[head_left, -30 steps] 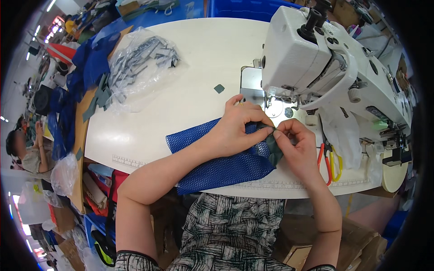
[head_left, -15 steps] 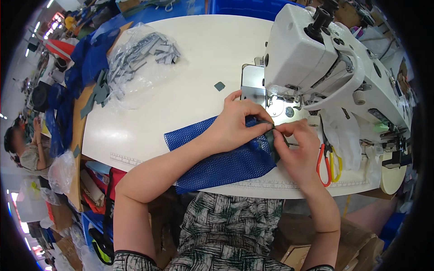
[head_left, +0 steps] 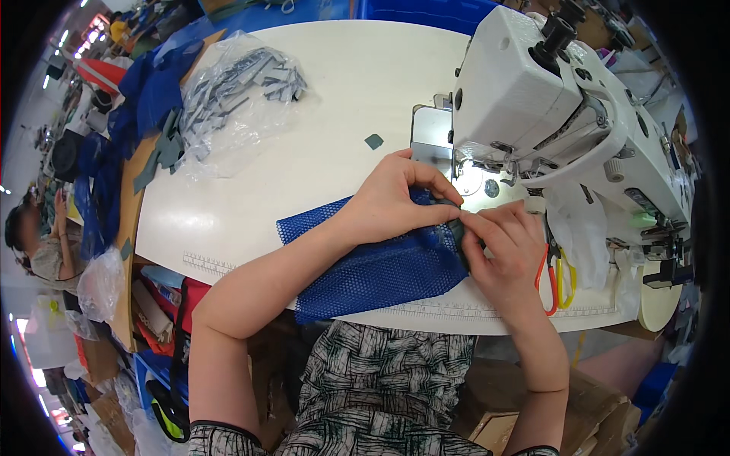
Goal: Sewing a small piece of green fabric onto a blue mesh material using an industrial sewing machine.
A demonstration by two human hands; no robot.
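Note:
A piece of blue mesh fabric (head_left: pixel 380 277) lies on the white table just in front of me, with a dark grey-green strip (head_left: pixel 455 228) along its right edge. My left hand (head_left: pixel 395 199) pinches that edge from the left, thumb and forefinger together. From the right, my right hand (head_left: pixel 503 247) grips the same edge, its fingertips almost touching those of the left. The exact fold between the fingertips is hidden. Just beyond my hands stands a white sewing machine (head_left: pixel 509 91), its lit needle area and metal plate (head_left: pixel 432 131) close to the fabric.
Red-and-yellow-handled scissors (head_left: pixel 559 281) lie right of my right hand. A small dark green patch (head_left: pixel 373 141) rests on the table (head_left: pixel 365 68). Farther left is a clear plastic bag (head_left: pixel 236 99) of grey strips. A ruler scale runs along the near edge. Another person (head_left: pixel 53 243) is at far left.
My right hand has turned slightly and its fingers have drawn closer together at the fabric edge. My left hand keeps its pinch. The whole view has shifted slightly.

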